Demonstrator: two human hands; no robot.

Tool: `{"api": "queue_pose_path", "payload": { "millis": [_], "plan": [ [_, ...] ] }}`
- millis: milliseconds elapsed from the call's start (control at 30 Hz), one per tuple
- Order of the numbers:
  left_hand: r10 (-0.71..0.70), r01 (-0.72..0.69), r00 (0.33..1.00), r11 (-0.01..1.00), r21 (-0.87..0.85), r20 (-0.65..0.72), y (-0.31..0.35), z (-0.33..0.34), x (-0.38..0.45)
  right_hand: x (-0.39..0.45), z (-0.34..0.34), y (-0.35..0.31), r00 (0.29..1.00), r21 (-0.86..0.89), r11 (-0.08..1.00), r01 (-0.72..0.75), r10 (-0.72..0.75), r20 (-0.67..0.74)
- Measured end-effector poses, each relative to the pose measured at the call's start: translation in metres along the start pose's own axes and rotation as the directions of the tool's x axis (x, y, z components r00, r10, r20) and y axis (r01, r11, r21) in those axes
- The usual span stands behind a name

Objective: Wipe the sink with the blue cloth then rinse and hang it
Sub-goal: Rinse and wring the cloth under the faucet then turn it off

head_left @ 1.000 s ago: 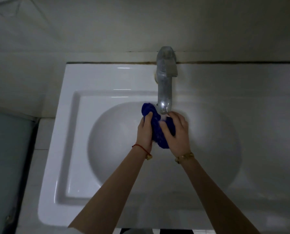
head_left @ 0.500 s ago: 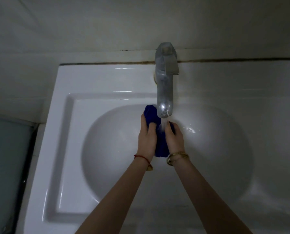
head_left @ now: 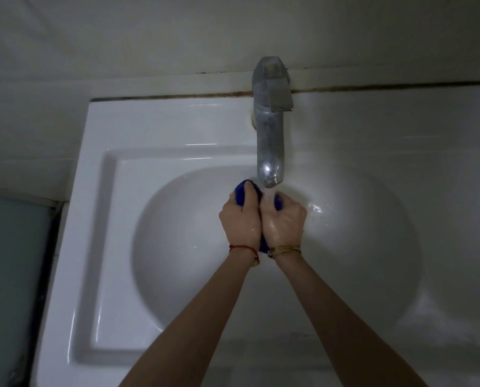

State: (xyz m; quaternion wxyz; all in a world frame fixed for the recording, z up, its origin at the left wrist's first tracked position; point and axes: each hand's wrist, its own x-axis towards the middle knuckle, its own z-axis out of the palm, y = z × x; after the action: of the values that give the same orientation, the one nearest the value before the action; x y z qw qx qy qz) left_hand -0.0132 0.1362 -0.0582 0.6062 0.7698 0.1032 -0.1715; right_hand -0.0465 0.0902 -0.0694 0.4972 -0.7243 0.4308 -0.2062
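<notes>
Since half a second ago, both hands have closed tighter and drawn together, so the blue cloth (head_left: 243,193) is now mostly hidden inside two fists instead of hanging as a visible strip between open fingers.

Head view: the left hand (head_left: 241,219) and the right hand (head_left: 283,219) sit side by side at the centre of the frame, knuckles touching, each clamped around the cloth. Blue shows only in three spots: a bulge above the left fist, a small patch at the top of the right fist, and a tip poking out between the wrists. The hands look wet and glossy. They are held over the bowl of the white sink (head_left: 127,247), just below the spout of the metal tap (head_left: 269,141), which reaches down from the upper centre. Whether water is running I cannot tell; droplets glint on the basin to the right of the hands. A red thread bracelet (head_left: 241,248) circles the left wrist, a gold bangle (head_left: 284,250) the right. Both forearms enter from the lower edge of the frame.
</notes>
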Motion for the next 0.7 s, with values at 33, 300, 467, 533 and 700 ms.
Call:
{"api": "queue_pose_path", "payload": {
  "millis": [33,300,467,533,700],
  "plan": [
    [0.008,-0.008,1.000,1.000,0.031,0.005,0.000,0.000,0.000,0.001,-0.001,0.003,0.999,-0.019,0.999,0.038,-0.037,0.012],
    [-0.160,0.172,0.982,0.978,-0.119,0.099,-0.004,-0.010,-0.011,-0.005,-0.034,0.008,0.935,-0.003,1.000,-0.017,0.017,0.355],
    [-0.052,0.079,0.976,0.989,-0.124,0.210,-0.010,-0.018,-0.013,-0.008,-0.042,0.005,0.742,0.069,0.818,-0.571,0.478,0.469],
    [-0.011,0.035,0.957,0.996,-0.076,0.289,-0.011,-0.021,-0.014,-0.003,-0.037,0.005,0.692,0.198,0.704,-0.682,0.535,0.485],
    [-0.032,0.074,0.931,0.992,-0.101,0.365,-0.006,-0.019,-0.014,0.002,-0.022,-0.001,0.768,0.447,0.624,-0.641,0.530,0.361]
  ]
}}
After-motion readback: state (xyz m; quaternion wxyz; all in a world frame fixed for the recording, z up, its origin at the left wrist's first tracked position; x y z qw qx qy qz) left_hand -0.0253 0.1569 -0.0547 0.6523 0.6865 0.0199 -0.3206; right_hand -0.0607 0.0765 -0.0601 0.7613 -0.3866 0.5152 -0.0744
